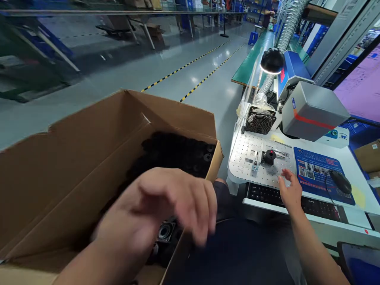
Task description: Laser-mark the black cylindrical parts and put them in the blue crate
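Note:
My left hand (166,206), blurred by motion, hangs over the near side of a cardboard box (89,158). Its fingers curve loosely downward, and nothing shows in them. Many black round parts (178,154) fill the box, along with a part with a square frame and a ring (165,231) under my hand. My right hand (291,192) hovers by the front edge of a perforated metal plate (240,158), fingers apart and holding nothing. A black cylindrical part (269,157) with a red light spot sits in the clamp fixture on that plate, just beyond my right fingertips.
A grey machine head (314,111) overhangs the plate, with a fan (260,120) and a round lamp (272,61) beside it. On the right lie a blue mat (320,174) and a mouse (340,182). A keyboard (267,194) rests in the tray below.

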The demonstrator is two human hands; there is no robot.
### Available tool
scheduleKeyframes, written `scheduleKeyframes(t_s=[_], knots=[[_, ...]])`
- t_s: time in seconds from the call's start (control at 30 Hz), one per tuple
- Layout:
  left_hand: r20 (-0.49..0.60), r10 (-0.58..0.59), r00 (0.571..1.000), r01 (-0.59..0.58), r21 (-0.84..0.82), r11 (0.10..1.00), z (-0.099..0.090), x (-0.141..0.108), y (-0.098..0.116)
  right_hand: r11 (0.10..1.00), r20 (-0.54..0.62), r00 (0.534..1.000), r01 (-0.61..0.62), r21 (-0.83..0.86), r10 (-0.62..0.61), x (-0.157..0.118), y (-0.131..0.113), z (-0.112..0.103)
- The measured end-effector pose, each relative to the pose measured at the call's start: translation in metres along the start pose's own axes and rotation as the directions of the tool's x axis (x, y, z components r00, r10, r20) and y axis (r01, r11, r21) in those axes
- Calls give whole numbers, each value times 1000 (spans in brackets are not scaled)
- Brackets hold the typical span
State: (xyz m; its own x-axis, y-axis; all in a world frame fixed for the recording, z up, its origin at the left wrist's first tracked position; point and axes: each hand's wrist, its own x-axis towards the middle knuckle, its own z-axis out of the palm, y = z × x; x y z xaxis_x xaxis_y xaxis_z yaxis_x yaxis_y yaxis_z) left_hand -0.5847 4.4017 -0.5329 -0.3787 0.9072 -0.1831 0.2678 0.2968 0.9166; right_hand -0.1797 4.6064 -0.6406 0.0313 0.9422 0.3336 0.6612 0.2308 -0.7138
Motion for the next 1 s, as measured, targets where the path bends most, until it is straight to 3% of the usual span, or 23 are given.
scheduleKeyframes(t_s=[0.03, 0.07, 0.13, 0.2, 0.23, 0.33, 0.43, 0.63, 0.77, 0.9, 1.0], knots=[[121, 97, 988, -83, -114, 990, 13, 15, 9, 1000, 3, 1000, -15, -10, 15, -15, 2, -7], [160, 152, 975, -120, -193, 974, 28, 29, 13, 1000, 14, 1000, -27, -15, 27, -30, 4, -13], [31, 143, 989, -136, -158, 978, 61, 51, -1, 1000, 53, 998, -30, -1, 30, -58, 10, -18], [-123, 102, 987, -94, 72, 993, 90, 63, -39, 1000, 97, 995, -9, 13, 8, -80, 15, -18], [-145, 95, 985, -68, 185, 980, 101, 65, -63, 1000, 115, 993, 7, 15, -9, -87, 18, -16], [-47, -10, 999, 25, 309, 951, 119, 63, -125, 997, 147, 986, 77, -8, -75, -99, 25, -10], [61, -106, 993, 81, 320, 944, 122, 64, -149, 990, 172, 976, 136, -26, -130, -101, 31, -6], [35, -26, 999, 15, 281, 959, 123, 57, -145, 988, 281, 955, 122, -92, -92, -112, 51, -8], [-19, 5, 1000, 1, 317, 949, 110, 60, -160, 989, 286, 957, 84, -124, -45, -116, 59, -13], [-221, 5, 975, 94, 436, 895, 61, 96, -174, 993, 232, 972, -1, -120, 29, -110, 55, -24], [-413, -23, 910, 255, 518, 817, 6, 139, -179, 999, 122, 992, -21, -23, 24, -103, 55, -29]])
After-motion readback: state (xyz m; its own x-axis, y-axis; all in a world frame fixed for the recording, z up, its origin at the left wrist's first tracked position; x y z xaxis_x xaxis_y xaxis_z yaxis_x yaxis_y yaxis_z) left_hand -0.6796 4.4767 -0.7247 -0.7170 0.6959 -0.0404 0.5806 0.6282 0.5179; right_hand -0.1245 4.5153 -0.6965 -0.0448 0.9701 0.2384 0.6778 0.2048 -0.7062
